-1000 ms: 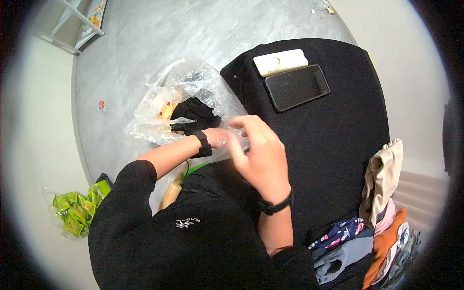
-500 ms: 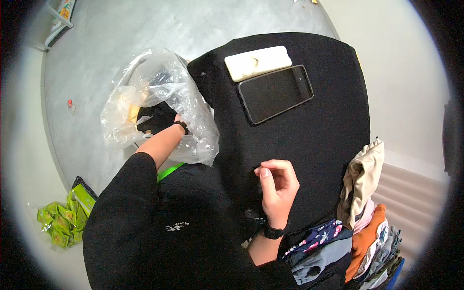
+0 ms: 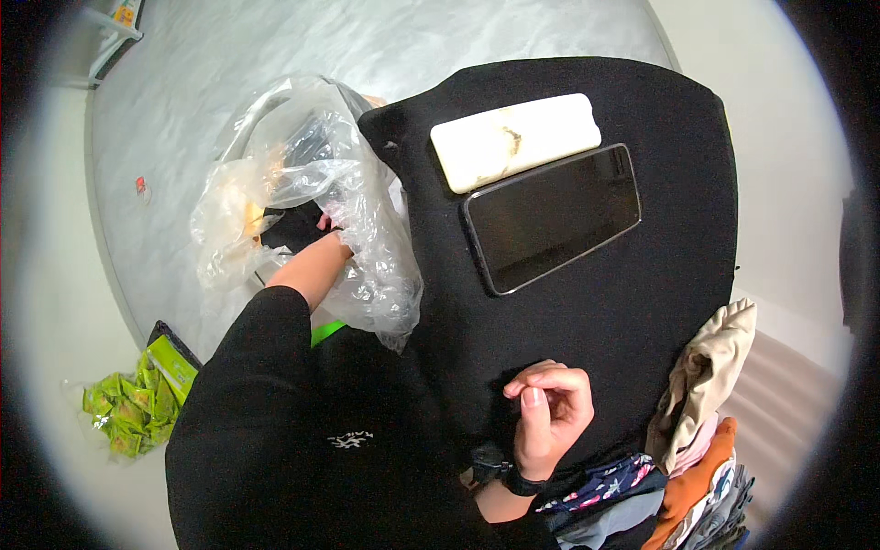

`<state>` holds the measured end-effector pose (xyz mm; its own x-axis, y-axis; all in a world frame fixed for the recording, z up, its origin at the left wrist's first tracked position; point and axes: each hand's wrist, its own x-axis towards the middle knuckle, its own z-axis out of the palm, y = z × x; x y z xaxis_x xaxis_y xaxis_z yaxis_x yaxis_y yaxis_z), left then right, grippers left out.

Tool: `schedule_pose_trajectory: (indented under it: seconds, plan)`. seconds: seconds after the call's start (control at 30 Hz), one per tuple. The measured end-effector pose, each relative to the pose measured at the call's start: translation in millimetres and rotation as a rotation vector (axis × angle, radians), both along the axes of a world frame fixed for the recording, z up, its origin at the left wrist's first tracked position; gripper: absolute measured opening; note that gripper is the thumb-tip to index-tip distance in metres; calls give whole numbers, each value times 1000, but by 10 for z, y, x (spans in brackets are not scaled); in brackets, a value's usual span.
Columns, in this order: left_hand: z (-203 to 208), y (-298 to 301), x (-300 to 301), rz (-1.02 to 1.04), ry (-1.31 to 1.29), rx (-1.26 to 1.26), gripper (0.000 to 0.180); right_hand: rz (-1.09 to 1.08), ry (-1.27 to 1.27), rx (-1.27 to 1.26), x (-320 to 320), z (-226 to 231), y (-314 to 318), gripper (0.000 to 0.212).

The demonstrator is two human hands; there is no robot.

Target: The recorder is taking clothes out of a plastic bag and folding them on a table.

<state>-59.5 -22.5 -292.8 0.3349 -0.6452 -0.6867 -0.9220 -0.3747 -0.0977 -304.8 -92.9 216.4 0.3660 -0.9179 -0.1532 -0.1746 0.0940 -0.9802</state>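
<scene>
At far left, green packets [image 3: 133,408] lie in a clear wrapper, and a small red scrap [image 3: 141,186] is on the floor. Next, a clear plastic bag [image 3: 376,280] stands open beside the black table [image 3: 678,238], containing black cloth [image 3: 289,229] and something yellow. The left hand [image 3: 325,222] reaches inside; crumpled plastic partly hides it, so I cannot tell its grip. The right hand [image 3: 555,414] curls its fingers toward the thumb, below a white case [image 3: 513,142] and a dark phone [image 3: 555,220]; folded clothes [image 3: 692,486] are at right.

The crumpled plastic bag [image 3: 371,266] is translucent whitish, the bunched cloth [image 3: 286,226] inside black. Folded navy fabric [image 3: 596,484] bears pink-white flowers.
</scene>
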Motion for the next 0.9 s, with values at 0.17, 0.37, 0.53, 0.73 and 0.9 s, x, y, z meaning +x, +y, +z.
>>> schedule_pose_trajectory:
  seconds: [0.17, 0.37, 0.53, 0.73, 0.9]
  plan:
    - [100, 24, 297, -11, -125, 136, 10, 23, 18, -66, -38, -32, -15, 8]
    - [139, 176, 533, -69, -224, 362, 15, 23, -3, -72, -72, -60, -19, 10]
    - [335, 566, 1205, -504, -493, 1268, 20, 32, -27, -80, -63, -40, 4, 10]
    - [618, 325, 809, -60, -56, 537, 16, 56, 10, -96, -38, -39, 25, 10]
    - [595, -173, 174, 55, 472, -298, 14, 48, -17, -108, -45, -59, 38, 9]
